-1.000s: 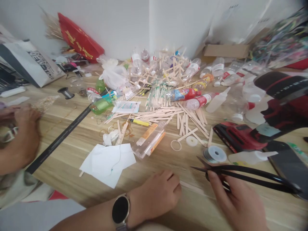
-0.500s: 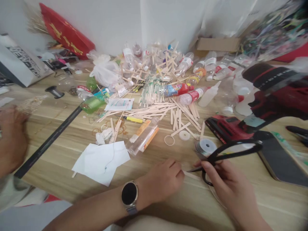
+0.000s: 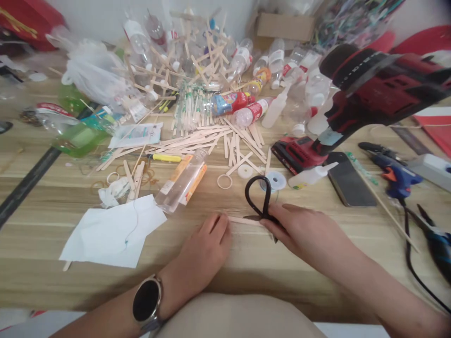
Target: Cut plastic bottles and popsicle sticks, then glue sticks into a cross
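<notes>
My left hand (image 3: 207,239), a watch (image 3: 146,300) on its wrist, rests on the table with its curled fingers on one end of a flat wooden stick (image 3: 246,221). The other end of the stick points right, towards my right hand (image 3: 299,227). Black-handled scissors (image 3: 265,211) are gripped in my right hand, one handle loop standing up. A blade lies over the stick, pointing at my left fingers. Whether the blade touches the wood, I cannot tell.
A clear plastic bottle (image 3: 181,183) and white paper (image 3: 109,234) lie to the left. Beyond are loose sticks (image 3: 197,138) and several bottles. Rightward stand a red drill (image 3: 369,94), a phone (image 3: 350,180), a glue gun (image 3: 398,176) and pliers (image 3: 437,249).
The view has swung right, so another person's hand at the left is out of sight. My right hand has turned the scissors; their loop now points up instead of right.
</notes>
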The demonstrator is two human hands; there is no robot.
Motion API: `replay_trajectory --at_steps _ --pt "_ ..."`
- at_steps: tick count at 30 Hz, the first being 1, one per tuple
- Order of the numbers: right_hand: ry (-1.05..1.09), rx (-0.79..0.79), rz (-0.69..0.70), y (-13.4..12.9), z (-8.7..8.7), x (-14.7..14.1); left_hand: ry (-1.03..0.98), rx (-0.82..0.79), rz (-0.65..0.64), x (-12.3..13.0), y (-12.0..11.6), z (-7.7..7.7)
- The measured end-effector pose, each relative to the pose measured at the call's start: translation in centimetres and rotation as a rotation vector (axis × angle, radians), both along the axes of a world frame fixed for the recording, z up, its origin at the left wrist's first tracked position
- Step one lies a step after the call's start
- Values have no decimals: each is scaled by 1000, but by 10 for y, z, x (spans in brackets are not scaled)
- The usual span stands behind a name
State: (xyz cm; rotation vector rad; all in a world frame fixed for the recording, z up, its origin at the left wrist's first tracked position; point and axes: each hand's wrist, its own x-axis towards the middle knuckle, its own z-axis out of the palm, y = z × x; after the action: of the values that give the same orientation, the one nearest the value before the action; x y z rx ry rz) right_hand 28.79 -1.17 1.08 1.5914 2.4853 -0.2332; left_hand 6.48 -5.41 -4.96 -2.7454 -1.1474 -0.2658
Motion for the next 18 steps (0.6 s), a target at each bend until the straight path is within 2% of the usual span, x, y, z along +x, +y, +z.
replay_trajectory --at_steps 2,5,8,18 --pt "-141 -28 -23 -2 4 -4 -4 5 10 1 0 1" --pt "-233 -67 -26 -2 10 -13 -5 -2 8 1 0 1" --pt "-276 -88 -13 -2 14 -20 -1 -25 3 0 0 -1" --pt "-332 1 80 -3 13 -22 -48 -32 9 1 -2 -6"
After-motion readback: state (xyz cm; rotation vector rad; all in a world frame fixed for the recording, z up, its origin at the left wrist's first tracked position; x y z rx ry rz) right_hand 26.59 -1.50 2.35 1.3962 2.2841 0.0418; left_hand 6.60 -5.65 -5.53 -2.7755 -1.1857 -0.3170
